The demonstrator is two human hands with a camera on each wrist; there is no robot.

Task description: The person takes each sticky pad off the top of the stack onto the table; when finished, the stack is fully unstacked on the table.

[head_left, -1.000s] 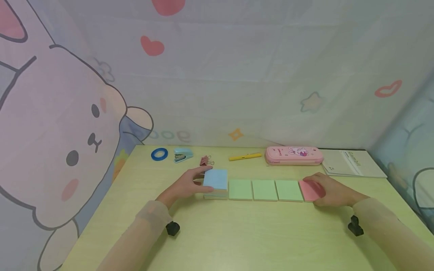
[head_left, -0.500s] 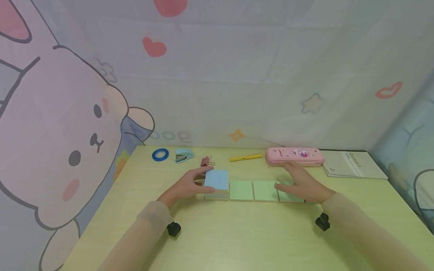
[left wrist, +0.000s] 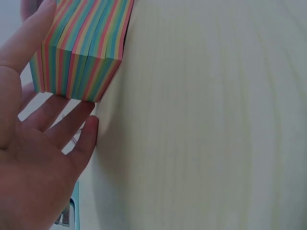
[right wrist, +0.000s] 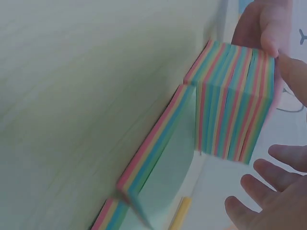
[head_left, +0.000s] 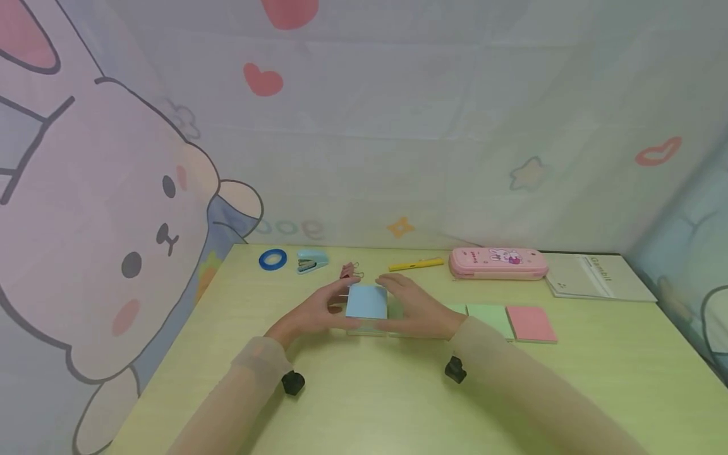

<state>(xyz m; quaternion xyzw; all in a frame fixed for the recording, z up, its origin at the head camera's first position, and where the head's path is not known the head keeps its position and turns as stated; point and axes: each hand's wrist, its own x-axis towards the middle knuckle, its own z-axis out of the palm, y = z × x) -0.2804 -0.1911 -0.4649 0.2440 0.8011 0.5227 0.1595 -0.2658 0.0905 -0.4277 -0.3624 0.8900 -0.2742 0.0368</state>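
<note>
In the head view, a stack of sticky note pads (head_left: 367, 303) stands on the table with a light blue pad on top. My left hand (head_left: 315, 311) grips it from the left, thumb on the near side and fingers at the far side. Its sides show striped pink, yellow and blue layers in the left wrist view. My right hand (head_left: 422, 311) is at the stack's right side, thumb and fingers spread; in the right wrist view, the fingers (right wrist: 264, 187) are apart from the stack. Beneath this hand lie green sticky note pads (head_left: 493, 319), partly hidden, with a pink pad (head_left: 531, 323) at the row's right end.
Along the back of the table lie a blue tape roll (head_left: 273, 259), a light blue stapler (head_left: 311, 261), a pink binder clip (head_left: 349, 270), a yellow pen (head_left: 416, 264), a pink pencil case (head_left: 497, 264) and a notebook (head_left: 603, 278). A printed cloth (head_left: 432, 126) hangs behind.
My right hand has left the pink pad and moved left over the green pads to the stack. The left hand keeps its grip in the same place.
</note>
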